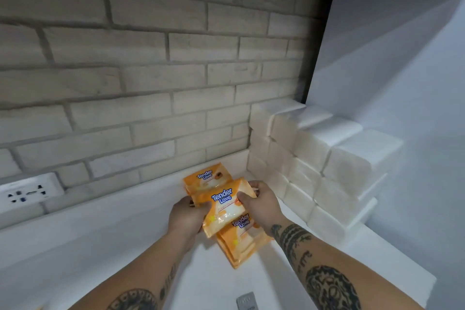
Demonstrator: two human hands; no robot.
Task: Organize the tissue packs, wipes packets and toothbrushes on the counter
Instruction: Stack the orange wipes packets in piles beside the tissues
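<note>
- While over desk [125, 246]: left hand [187, 219] and right hand [261, 205] both gripping one wipes packet [225, 206], lifted above two more.
- Tissue packs [319, 156] stacked at right, against wall.

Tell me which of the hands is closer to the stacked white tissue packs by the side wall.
Right. The right hand grips the held wipes packet on the side facing the tissue packs, just short of them. The left hand holds the packet's far side, farther off.

Glossy plastic wipes packets [224, 205], matt white counter [100, 241], rough brick wall [151, 58]
</note>
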